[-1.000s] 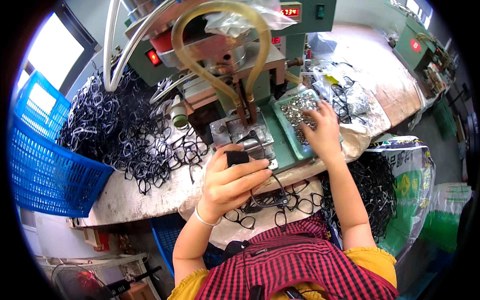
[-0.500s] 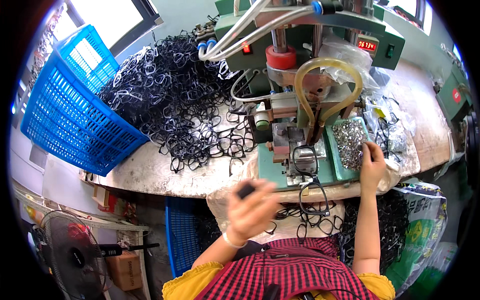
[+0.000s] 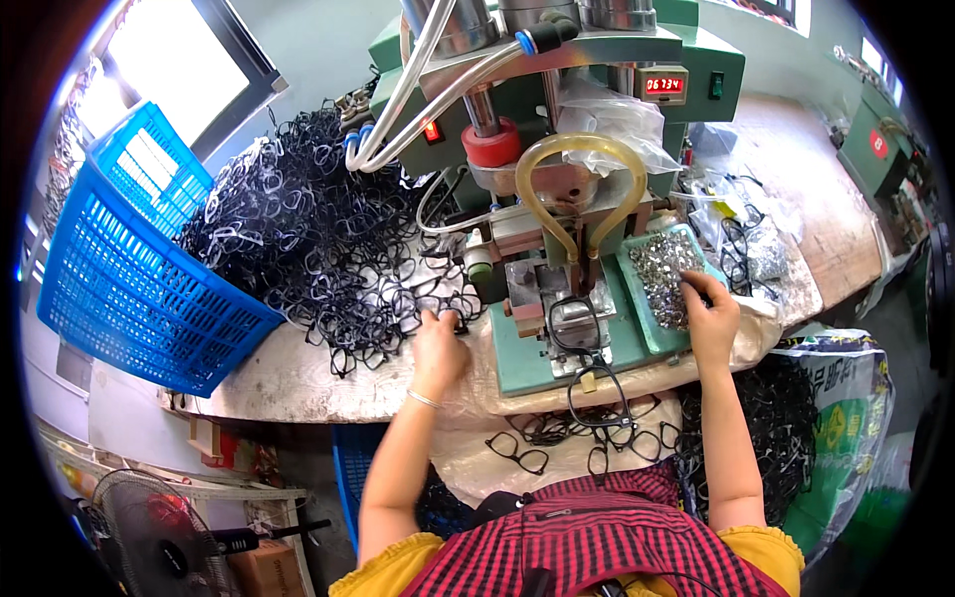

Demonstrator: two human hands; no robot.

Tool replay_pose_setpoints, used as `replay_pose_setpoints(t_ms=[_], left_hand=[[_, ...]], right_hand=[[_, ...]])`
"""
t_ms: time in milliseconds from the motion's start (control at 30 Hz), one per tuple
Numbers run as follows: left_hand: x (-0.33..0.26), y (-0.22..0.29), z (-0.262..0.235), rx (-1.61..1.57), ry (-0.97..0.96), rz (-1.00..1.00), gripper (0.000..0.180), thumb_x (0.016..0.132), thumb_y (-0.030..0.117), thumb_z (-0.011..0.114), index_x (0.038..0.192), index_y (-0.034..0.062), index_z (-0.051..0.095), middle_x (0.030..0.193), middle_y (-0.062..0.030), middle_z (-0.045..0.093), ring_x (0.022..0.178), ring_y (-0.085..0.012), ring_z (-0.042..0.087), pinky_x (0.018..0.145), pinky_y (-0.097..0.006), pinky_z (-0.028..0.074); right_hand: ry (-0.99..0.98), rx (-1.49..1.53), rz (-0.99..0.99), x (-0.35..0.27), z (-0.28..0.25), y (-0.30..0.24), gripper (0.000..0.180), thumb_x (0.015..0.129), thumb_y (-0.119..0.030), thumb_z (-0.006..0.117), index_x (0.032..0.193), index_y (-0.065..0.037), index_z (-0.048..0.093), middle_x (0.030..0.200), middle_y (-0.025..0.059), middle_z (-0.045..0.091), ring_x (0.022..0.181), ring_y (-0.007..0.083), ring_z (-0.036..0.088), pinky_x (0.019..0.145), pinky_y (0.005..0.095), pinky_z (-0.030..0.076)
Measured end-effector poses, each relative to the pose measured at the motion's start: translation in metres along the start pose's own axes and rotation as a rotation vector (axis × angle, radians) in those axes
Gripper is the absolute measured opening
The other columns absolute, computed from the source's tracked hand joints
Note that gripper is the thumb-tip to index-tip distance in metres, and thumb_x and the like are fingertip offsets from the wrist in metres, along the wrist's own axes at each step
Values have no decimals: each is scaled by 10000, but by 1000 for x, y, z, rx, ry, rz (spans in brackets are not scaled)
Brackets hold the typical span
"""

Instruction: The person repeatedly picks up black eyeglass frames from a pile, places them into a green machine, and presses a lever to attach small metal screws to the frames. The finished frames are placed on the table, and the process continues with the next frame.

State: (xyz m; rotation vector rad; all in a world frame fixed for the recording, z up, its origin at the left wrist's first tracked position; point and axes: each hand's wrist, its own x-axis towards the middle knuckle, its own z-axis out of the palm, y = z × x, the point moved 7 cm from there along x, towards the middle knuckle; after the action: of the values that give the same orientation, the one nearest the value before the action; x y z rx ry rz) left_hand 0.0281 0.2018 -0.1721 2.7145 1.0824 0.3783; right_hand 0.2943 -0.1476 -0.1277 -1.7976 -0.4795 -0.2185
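My left hand is at the near edge of a heap of black eyeglass frames, its bent fingertips closed on the rim of one eyeglass frame. At the right, my right hand has its thumb and fingers drawn together over a green tray of small shiny metal parts. Whatever those fingertips pinch is too small to make out. Between the hands, a pair of black glasses sits in the fixture of a green press, one lens ring hanging over the front edge.
A blue plastic basket leans at the left of the heap. Loose frames lie on a pale cloth below the press, and a sack stands at the right. A hose loop arches before the press head. A fan stands lower left.
My left hand has moved left and forward from before the press to the heap's edge. My right hand remains at the tray. The whole view has shifted, with the press now further left.
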Motion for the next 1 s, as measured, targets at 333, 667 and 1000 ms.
replay_pose_setpoints(t_ms=[333,667,1000], left_hand=[[68,-23,-70,567,-56,391,290,806,7,640,1095,24,616,1007,-167,675,872,-347,716,740,-406,588],[87,-60,-92,-150,-230,-125,227,872,206,651,792,-5,666,668,-126,645,596,-220,670,489,-380,515],[-34,-3,31,-2568,-41,-910,128,996,88,584,1030,-29,620,935,-133,676,807,-195,646,682,-278,553]], right_hand=[[19,-99,-55,-34,-45,-19,108,811,-6,742,919,-3,739,914,101,730,885,229,691,825,334,512],[-316,489,-54,-8,72,-112,257,805,-27,727,1054,-9,670,912,70,716,889,167,675,828,308,514],[-336,817,104,-25,82,-126,453,843,15,707,1260,31,532,916,38,713,894,96,646,847,249,490]])
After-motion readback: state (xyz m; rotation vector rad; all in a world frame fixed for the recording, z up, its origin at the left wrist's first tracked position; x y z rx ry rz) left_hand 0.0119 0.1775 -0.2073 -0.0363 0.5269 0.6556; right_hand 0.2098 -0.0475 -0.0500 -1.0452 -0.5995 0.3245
